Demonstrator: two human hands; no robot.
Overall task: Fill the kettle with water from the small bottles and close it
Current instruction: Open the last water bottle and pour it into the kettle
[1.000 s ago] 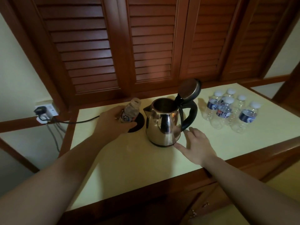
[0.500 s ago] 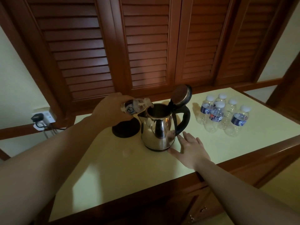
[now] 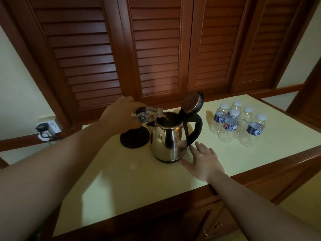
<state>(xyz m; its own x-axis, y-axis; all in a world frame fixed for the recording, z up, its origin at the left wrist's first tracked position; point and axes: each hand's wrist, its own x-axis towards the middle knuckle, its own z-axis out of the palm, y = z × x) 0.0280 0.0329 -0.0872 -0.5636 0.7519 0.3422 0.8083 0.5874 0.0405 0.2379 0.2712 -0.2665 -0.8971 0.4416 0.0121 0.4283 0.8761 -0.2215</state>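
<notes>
The shiny steel kettle [image 3: 167,142] w/ black handle is sitting mid-counter on the pale yellow countertop [image 3: 121,180], lid [image 3: 192,103] flipped up. The left hand [image 3: 119,113] is gripping a small clear plastic bottle [image 3: 147,114], tipping its neck over the kettle's mouth. The right hand [image 3: 202,160] is lying flat, fingers relaxed, touching the kettle's base.

Your steel kettle [image 3: 167,141] stands upright on the counter, black handle to the right, lid [image 3: 192,103] hinged up and open. Your left hand's [image 3: 119,115] fingers curl round a small clear bottle [image 3: 147,114] with a blue label, tipped sideways, its mouth over the kettle's opening. Six capped bottles [image 3: 238,124] cluster beyond your right hand's [image 3: 201,160] fingertips.
</notes>
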